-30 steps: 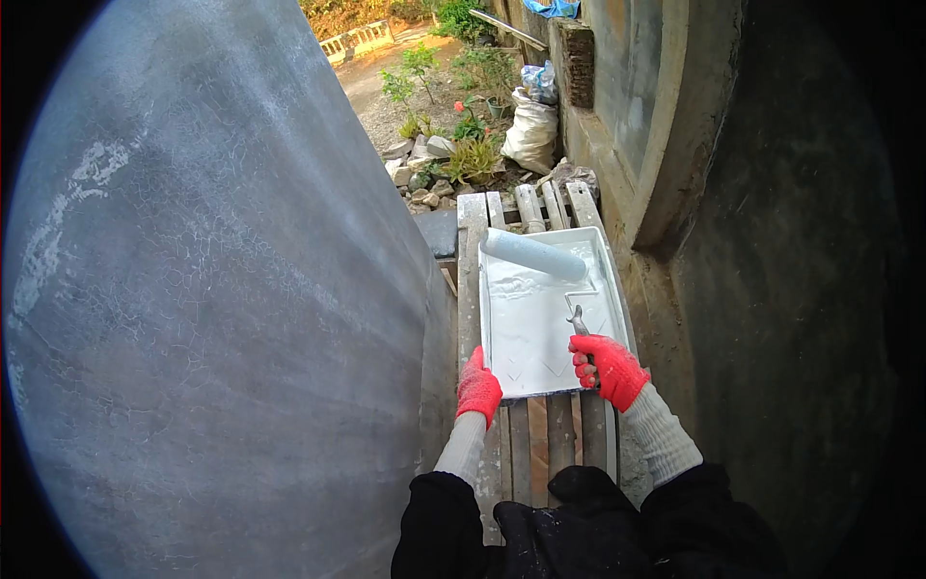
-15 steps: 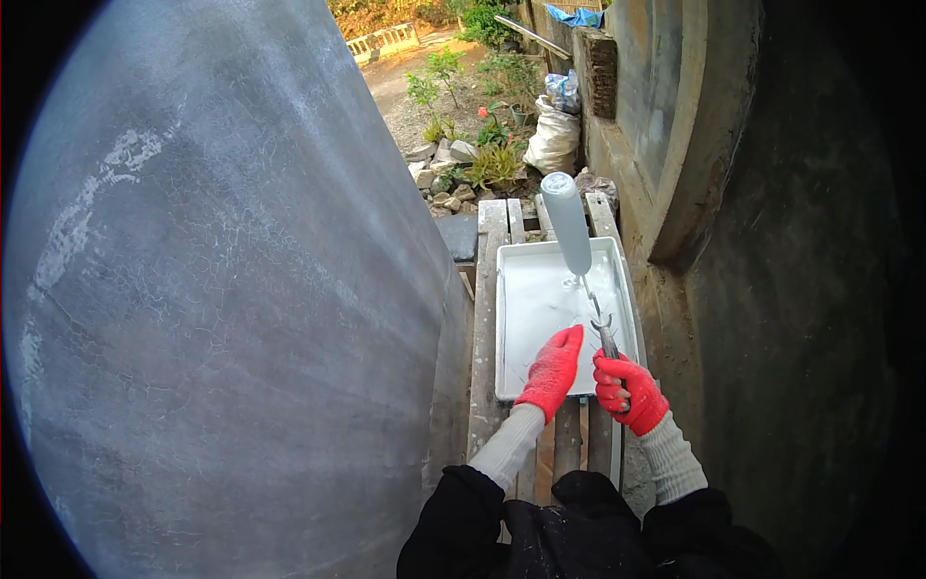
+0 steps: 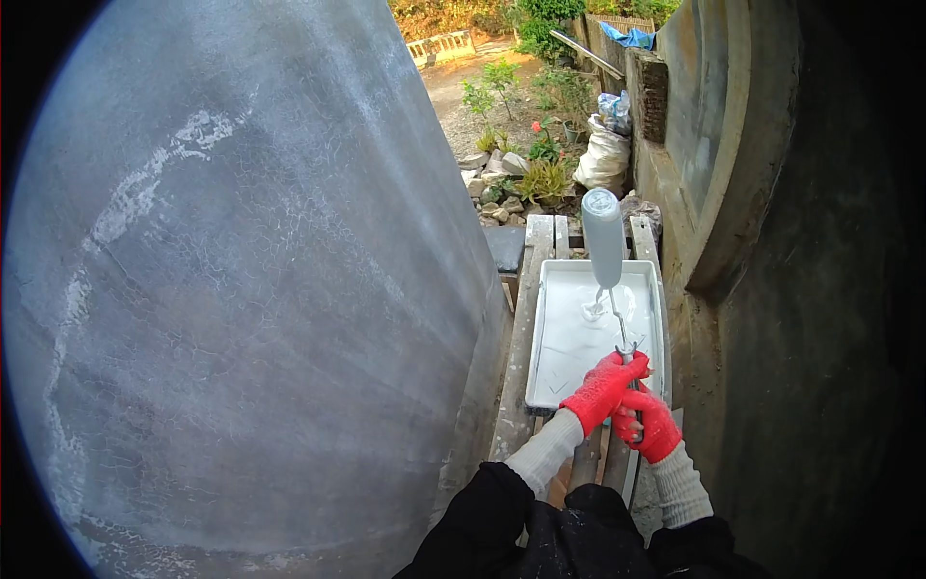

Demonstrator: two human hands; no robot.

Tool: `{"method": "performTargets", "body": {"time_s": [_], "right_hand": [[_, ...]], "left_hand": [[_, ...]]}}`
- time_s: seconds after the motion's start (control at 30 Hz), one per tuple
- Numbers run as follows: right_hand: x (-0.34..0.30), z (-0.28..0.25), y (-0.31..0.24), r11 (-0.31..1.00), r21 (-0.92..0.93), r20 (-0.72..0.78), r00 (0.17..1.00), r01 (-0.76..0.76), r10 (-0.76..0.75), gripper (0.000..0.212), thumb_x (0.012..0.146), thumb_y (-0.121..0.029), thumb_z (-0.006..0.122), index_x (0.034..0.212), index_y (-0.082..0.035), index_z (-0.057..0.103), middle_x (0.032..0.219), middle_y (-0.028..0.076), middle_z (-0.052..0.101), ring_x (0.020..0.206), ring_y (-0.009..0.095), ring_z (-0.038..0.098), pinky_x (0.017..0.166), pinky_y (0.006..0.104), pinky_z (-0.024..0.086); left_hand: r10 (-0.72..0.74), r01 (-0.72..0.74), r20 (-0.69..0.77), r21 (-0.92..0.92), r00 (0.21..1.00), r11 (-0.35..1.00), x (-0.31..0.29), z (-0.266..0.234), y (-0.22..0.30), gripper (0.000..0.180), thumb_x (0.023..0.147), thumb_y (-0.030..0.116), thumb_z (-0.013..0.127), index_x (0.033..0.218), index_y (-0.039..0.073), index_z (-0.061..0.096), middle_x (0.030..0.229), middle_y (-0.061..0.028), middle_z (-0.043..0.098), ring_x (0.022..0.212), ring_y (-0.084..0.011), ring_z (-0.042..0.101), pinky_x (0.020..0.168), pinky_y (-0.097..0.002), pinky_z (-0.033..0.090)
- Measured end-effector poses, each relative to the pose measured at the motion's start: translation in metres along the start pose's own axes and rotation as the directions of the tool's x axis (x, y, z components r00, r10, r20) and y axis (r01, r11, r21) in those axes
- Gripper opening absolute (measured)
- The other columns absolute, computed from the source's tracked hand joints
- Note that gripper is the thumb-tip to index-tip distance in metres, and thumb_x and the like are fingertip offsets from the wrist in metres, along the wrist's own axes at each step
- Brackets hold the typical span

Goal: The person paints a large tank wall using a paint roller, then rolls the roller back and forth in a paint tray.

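Note:
A paint roller (image 3: 604, 240), its cylinder coated whitish-grey, is held upright over a white tray (image 3: 531, 338) of white paint (image 3: 579, 338). A strand of paint hangs from the cylinder's lower end toward the pool. Both my hands wear red gloves. My left hand (image 3: 608, 386) is closed round the upper part of the handle, just below the metal frame (image 3: 620, 323). Lower down, my right hand (image 3: 652, 425) grips the same handle, touching the left. Parts of the handle are hidden by the fingers.
The tray rests on a paint-spotted wooden slatted bench (image 3: 519, 386). A grey cracked wall (image 3: 270, 318) rises close on the left. At right stands a concrete wall with a curved edge (image 3: 743, 164). Beyond are stones (image 3: 497, 179), plants (image 3: 545, 179) and a white sack (image 3: 603, 154).
My left hand has moved from beside the handle onto it and closed there. The view has shifted, so the scene sits further right and lower.

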State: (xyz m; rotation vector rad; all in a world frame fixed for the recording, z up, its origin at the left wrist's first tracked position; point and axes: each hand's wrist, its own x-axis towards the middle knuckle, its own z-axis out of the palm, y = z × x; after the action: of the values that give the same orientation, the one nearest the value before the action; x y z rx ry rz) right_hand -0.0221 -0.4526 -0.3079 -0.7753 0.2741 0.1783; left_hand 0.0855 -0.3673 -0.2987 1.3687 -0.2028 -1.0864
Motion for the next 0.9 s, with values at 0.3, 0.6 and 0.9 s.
{"method": "performTargets", "body": {"time_s": [0.3,0.6,0.9], "right_hand": [[0.003,-0.005,0.024,0.943,-0.312,-0.327,0.945,-0.116,0.008,0.017,0.079,-0.017,0.061,0.083,-0.005,0.05,0.059,0.003,0.049,0.044,0.016,0.049,0.044,0.031,0.045],[0.007,-0.008,0.036,0.982,-0.177,-0.413,0.911,-0.069,-0.01,0.018,0.08,-0.018,0.06,0.085,-0.01,0.045,0.054,0.002,0.043,0.037,0.013,0.039,0.035,0.0293,0.034],[0.006,-0.02,0.038,0.997,-0.059,-0.348,0.937,-0.044,0.021,0.014,0.085,-0.02,0.054,0.088,-0.01,0.045,0.055,0.002,0.042,0.036,0.013,0.036,0.035,0.0305,0.034]], "left_hand": [[0.053,-0.052,-0.011,0.04,0.999,0.998,0.004,-0.002,-0.025,0.039,0.086,0.035,0.056,0.108,0.004,0.052,0.099,-0.0085,0.062,0.074,-0.0162,0.059,0.064,-0.0296,0.049],[0.007,0.009,-0.06,0.258,0.998,0.966,0.002,0.005,-0.022,0.044,0.085,0.041,0.056,0.111,0.005,0.055,0.102,-0.008,0.064,0.094,-0.0174,0.058,0.084,-0.0306,0.043],[0.056,-0.035,-0.068,0.278,0.996,0.96,0.005,0.009,-0.028,0.038,0.085,0.033,0.057,0.109,0.005,0.051,0.095,-0.0092,0.062,0.073,-0.0173,0.06,0.068,-0.0323,0.048]]}}
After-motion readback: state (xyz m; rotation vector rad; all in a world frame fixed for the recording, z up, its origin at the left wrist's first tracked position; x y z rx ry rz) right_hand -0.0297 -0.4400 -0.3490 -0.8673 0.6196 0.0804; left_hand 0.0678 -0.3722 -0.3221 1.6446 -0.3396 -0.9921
